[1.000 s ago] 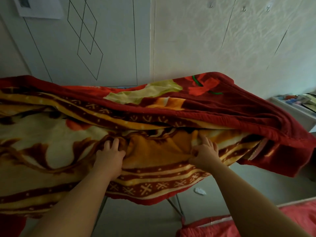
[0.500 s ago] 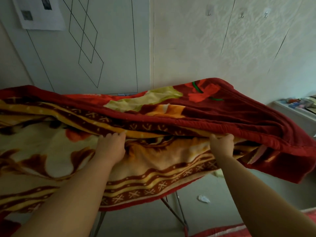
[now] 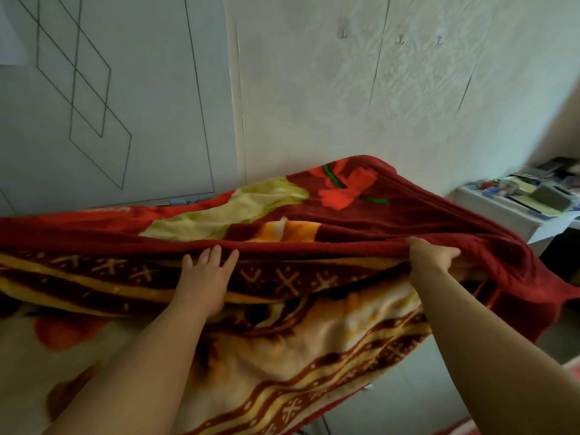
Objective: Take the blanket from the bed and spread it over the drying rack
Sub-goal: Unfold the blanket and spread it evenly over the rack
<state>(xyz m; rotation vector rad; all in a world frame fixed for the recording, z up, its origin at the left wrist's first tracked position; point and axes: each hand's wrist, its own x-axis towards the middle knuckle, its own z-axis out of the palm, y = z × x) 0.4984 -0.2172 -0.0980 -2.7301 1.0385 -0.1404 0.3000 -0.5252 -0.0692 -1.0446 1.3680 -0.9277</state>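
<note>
A thick blanket lies draped across the middle of the view, raised off the floor and sagging toward the camera; whatever carries it is hidden beneath the cloth. Its upper face is dark red with orange, yellow-green and cream flower shapes; nearer the camera a dark brown band with pale cross marks runs along it, and below that band lie cream and orange folds with striped borders.

The left hand lies flat on the blanket's brown band, left of the blanket's middle; its fingers are straight and slightly spread, and the fingertips touch the rolled red hem just above the band. The right hand is on the same red hem toward the blanket's right end; its fingers are curled round the hem and grip it, lifting the fold so that layers of red cloth bunch and ripple away from it toward the blanket's right corner. The two hands are well apart along the hem, both forearms reaching in over the blanket's near side.

Behind the blanket stands a pale textured wall with small hooks high up; behind the blanket's left part is a smooth grey panel drawn with thin diamond lines. Beyond the blanket's right corner sits a white cabinet with a clutter of small things on top, too blurred to name; under the blanket's lower right edge a patch of pale floor shows.
</note>
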